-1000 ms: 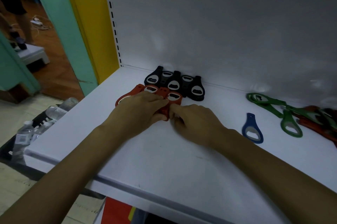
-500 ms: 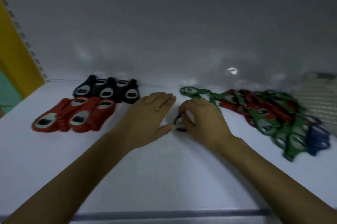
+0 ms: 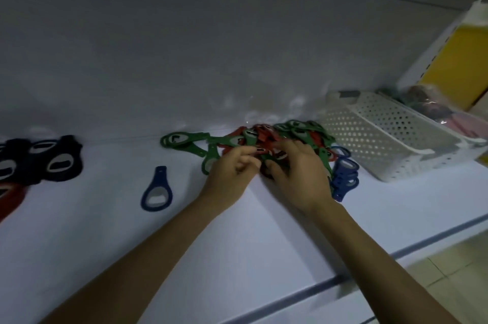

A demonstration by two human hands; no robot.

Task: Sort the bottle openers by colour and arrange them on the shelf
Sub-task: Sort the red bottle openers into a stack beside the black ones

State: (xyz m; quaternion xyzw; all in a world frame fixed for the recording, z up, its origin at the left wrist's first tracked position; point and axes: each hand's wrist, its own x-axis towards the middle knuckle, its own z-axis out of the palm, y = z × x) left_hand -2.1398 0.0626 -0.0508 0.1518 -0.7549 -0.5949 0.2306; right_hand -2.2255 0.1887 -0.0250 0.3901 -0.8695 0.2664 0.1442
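Our left grip [image 3: 232, 169] curls at the near edge of the pile [image 3: 298, 131], hold unclear; our right grip [image 3: 298, 173] lies spread on it, nearer the red openers [image 3: 265, 133].

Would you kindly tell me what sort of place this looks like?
Probably a shop or stockroom. There is a long white shelf with a back panel, a perforated basket holding bagged goods, and a mixed pile of openers partly sorted by colour.

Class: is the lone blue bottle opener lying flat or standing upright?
Flat: the lone blue opener lies on the shelf, its whole ring face showing.
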